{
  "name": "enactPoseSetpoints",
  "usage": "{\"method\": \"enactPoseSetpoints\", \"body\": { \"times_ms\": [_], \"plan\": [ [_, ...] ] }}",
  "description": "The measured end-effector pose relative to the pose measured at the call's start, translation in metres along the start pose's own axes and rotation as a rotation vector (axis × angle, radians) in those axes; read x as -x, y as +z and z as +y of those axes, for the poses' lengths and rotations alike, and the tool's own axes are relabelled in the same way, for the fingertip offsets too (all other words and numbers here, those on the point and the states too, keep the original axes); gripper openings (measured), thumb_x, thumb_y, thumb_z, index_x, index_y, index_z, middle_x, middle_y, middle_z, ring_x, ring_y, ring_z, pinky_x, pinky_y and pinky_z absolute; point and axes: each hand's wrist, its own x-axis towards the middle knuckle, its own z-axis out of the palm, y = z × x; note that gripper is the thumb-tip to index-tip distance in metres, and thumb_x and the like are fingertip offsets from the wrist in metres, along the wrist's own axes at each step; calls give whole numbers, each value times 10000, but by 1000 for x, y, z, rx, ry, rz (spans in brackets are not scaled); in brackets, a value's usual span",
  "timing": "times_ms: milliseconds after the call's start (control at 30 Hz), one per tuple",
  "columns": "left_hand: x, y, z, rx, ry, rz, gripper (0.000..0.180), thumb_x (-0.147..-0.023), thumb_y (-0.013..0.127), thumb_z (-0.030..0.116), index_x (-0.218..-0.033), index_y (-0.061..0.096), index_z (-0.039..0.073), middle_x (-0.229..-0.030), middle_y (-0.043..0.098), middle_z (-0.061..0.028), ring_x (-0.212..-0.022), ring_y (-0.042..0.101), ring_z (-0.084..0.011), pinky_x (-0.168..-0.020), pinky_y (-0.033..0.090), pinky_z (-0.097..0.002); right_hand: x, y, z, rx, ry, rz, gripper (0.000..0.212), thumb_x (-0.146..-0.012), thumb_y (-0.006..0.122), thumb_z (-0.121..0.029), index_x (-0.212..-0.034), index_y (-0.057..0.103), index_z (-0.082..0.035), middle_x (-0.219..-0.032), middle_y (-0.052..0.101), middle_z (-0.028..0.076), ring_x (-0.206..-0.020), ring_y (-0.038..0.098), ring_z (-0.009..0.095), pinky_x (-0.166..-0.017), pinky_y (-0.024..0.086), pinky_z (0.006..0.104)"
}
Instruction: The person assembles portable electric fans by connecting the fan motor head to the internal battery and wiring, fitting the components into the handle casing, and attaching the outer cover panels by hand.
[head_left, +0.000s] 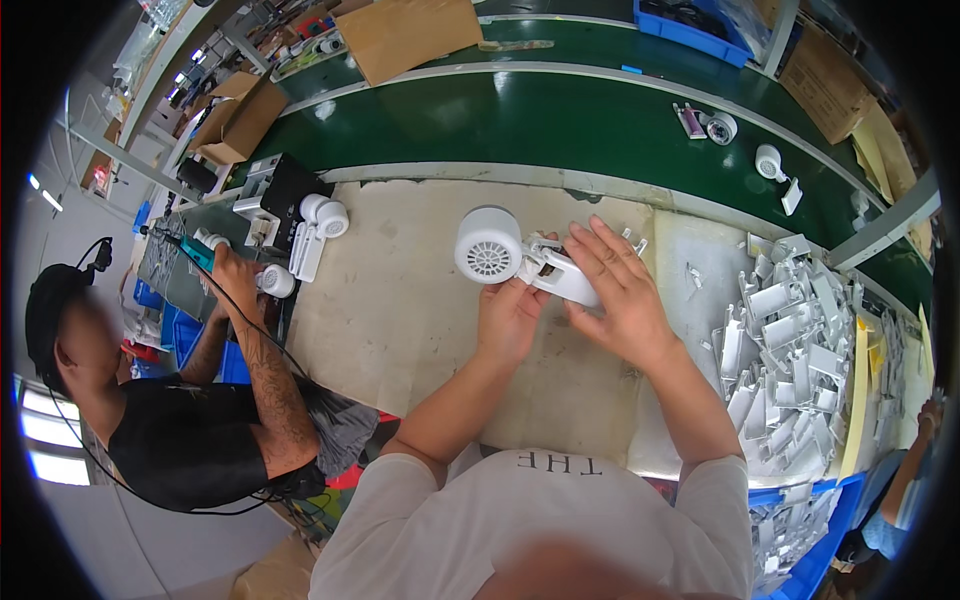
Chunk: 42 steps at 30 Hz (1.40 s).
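My left hand [512, 318] is closed round the joint of a white fixture [488, 245] with a round grilled head and a flat, box-like arm. The round head stands up to the left of my fingers, its slotted face toward me. At the joint, the arm has an opening with small parts inside, too small to tell. My right hand [622, 295] lies with fingers stretched out and apart against the right end of the arm, hiding part of it. Both hands are above the pale worktable [400, 270].
A heap of white plastic housings [785, 350] lies on the right, above a blue bin [840, 520] of similar parts. At left, a co-worker [190, 430] holds a teal power screwdriver [196, 252] near another white fixture [322, 225]. A green conveyor [560, 125] runs behind, carrying finished-looking fixtures.
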Motion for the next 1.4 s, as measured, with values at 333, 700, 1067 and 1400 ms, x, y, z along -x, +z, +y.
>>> {"method": "enactPoseSetpoints", "body": {
  "times_ms": [333, 700, 1067, 1400],
  "plan": [
    [2, -2, -11, -76, 213, 116, 359, -807, 571, -7, -1153, 477, 10, -1148, 541, -118, -1080, 523, -233, -925, 430, -349, -7, 8, -5, -16, -19, -4, 640, -625, 698, -83, -1224, 473, -48, -1274, 466, 130, -1237, 374, 319, -988, 344, 402],
    [-5, 17, 18, -3, 270, 32, 340, -816, 605, 126, -1117, 495, 12, -1064, 580, -137, -1019, 553, -288, -928, 428, -429, 12, 7, -18, -650, 522, 8, 368, -784, 654, -272, -1009, 550, -1, -883, 536, 122, -755, 540, 212, -661, 440, 311],
    [-6, 19, 16, -41, 186, -5, 293, -852, 551, 161, -1106, 495, 24, -1064, 558, -92, -992, 555, -256, -889, 446, -412, 6, 25, -6, -547, 299, 366, 283, -713, 704, -222, -647, 544, 2, -535, 460, 75, -469, 461, 190, -435, 367, 300],
    [-22, -1, 5, 152, -67, 269, 309, -917, 450, 263, -1101, 474, 16, -1092, 533, -90, -1025, 513, -222, -887, 437, -386, -4, 24, -15, -335, 540, 20, 454, -731, 656, -439, -810, 576, 0, -727, 560, 133, -607, 570, 280, -540, 447, 361]
  ]
}}
